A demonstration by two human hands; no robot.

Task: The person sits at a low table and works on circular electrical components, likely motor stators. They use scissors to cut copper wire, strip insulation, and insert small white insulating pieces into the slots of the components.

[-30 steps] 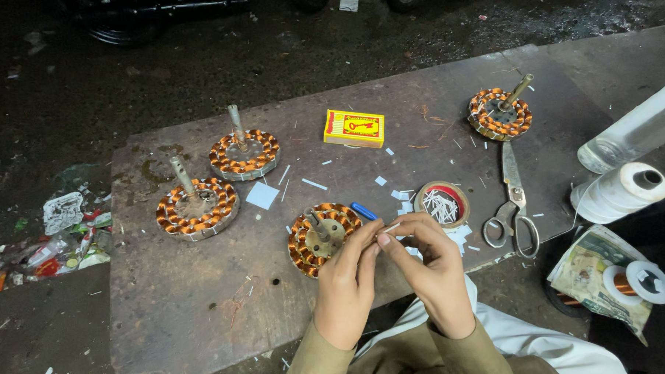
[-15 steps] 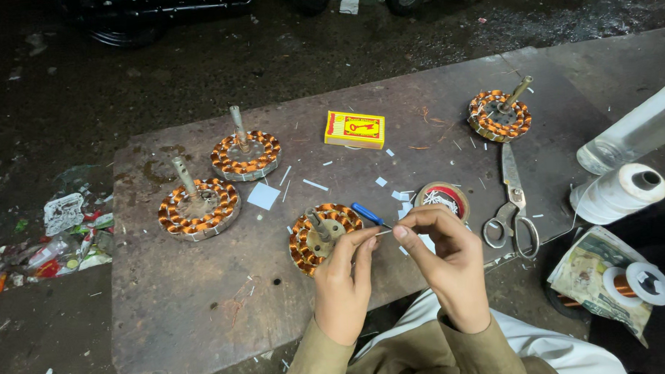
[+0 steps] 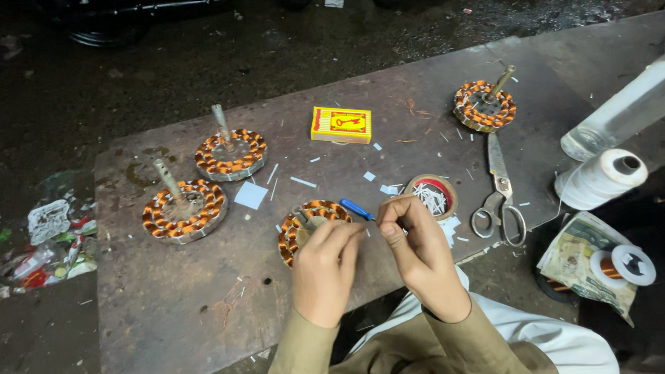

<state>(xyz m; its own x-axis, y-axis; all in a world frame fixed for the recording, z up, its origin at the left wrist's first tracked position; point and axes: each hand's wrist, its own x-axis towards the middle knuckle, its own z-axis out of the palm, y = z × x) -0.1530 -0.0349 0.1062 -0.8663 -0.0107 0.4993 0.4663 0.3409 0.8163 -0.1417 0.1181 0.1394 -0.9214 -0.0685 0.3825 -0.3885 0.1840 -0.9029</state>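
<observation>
A copper-wound round stator [image 3: 298, 219] lies at the front of the dark metal work slab [image 3: 167, 311], partly hidden under my left hand [image 3: 324, 272]. My right hand [image 3: 423, 254] is close beside it, thumb and forefinger pinched just above the stator's right edge. Both hands' fingertips are closed on a very thin strand of wire that is hard to make out. A small blue-handled tool [image 3: 357, 208] rests against the stator between my hands.
Three more stators with shafts [image 3: 231, 154] [image 3: 184, 209] [image 3: 484, 106] sit on the slab, with a yellow matchbox [image 3: 341, 125], scissors [image 3: 498, 188], and a round tin of white strips [image 3: 431, 196]. At right are a white thread spool [image 3: 605, 177], a clear bottle [image 3: 624, 110] and a copper wire reel [image 3: 630, 265].
My hands drew slightly apart with the strand stretched between them, then came together again. My left hand now sits lower over the stator.
</observation>
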